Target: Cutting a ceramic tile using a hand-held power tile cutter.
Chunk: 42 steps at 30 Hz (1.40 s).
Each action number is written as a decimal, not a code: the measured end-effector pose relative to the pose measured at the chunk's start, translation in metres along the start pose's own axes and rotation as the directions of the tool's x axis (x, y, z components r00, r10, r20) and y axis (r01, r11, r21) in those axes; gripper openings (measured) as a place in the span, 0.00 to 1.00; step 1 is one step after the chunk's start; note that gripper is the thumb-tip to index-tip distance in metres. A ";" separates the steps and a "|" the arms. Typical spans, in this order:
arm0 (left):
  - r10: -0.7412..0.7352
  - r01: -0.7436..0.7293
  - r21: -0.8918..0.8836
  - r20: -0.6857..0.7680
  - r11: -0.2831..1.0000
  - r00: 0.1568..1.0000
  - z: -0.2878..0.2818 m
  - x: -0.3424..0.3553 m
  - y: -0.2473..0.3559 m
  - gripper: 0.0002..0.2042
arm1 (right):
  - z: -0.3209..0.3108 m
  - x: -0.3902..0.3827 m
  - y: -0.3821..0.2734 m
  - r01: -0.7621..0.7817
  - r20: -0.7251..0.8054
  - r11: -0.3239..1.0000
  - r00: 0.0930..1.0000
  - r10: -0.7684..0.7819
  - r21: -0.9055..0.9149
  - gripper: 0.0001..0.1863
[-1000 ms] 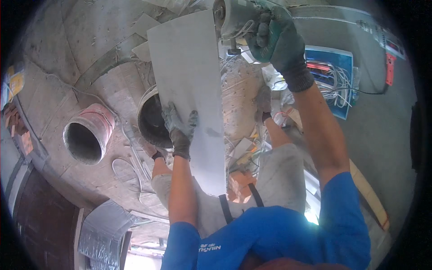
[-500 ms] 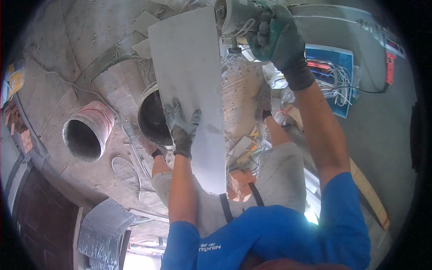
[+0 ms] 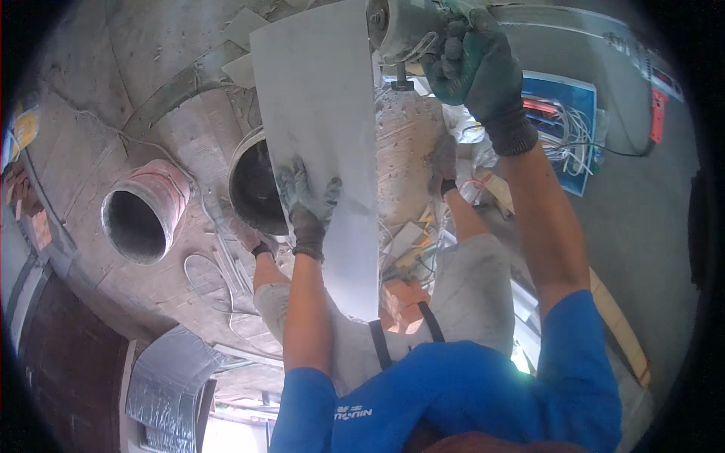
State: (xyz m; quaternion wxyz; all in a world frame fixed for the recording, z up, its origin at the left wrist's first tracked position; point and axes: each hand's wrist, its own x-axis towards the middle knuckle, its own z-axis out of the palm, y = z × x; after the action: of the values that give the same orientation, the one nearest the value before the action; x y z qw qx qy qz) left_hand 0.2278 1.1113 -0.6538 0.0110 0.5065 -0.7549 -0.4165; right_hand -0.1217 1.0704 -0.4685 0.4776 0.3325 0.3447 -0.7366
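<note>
Work looks under way, we judge: our left hand [image 3: 306, 204] lies fingers spread on the grey board [image 3: 321, 90], which stretches from our lap; our right hand [image 3: 487, 83] curls around the power tool [image 3: 408, 32] beside its far edge. What remains, we cannot tell.

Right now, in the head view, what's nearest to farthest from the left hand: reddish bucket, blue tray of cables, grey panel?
1. Grey panel: under the left hand.
2. Reddish bucket: on the left.
3. Blue tray of cables: on the right.
</note>
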 end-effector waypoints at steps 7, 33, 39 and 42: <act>-0.021 0.021 0.003 -0.001 1.000 1.000 0.000 -0.003 0.008 0.43 | -0.016 0.008 -0.003 0.226 0.075 0.871 0.974 -0.214 -0.437 0.11; 0.006 -0.007 0.029 0.014 1.000 1.000 -0.003 -0.006 0.010 0.47 | -0.041 -0.001 -0.008 0.252 0.327 0.786 0.943 -0.067 -0.565 0.13; -0.004 0.004 -0.009 0.018 1.000 1.000 -0.002 -0.008 0.004 0.48 | -0.030 -0.012 0.004 0.265 0.269 0.732 0.956 -0.115 -0.628 0.15; -0.014 0.015 -0.062 0.025 0.998 1.000 0.000 -0.008 0.002 0.49 | -0.031 -0.013 0.001 0.165 0.283 0.830 0.959 -0.009 -0.533 0.15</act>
State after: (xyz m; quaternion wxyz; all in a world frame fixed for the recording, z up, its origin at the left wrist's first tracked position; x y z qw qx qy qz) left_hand 0.2297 1.1178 -0.6492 0.0146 0.5061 -0.7380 -0.4461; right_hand -0.1112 1.1016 -0.4748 0.5610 0.0618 0.4892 -0.6650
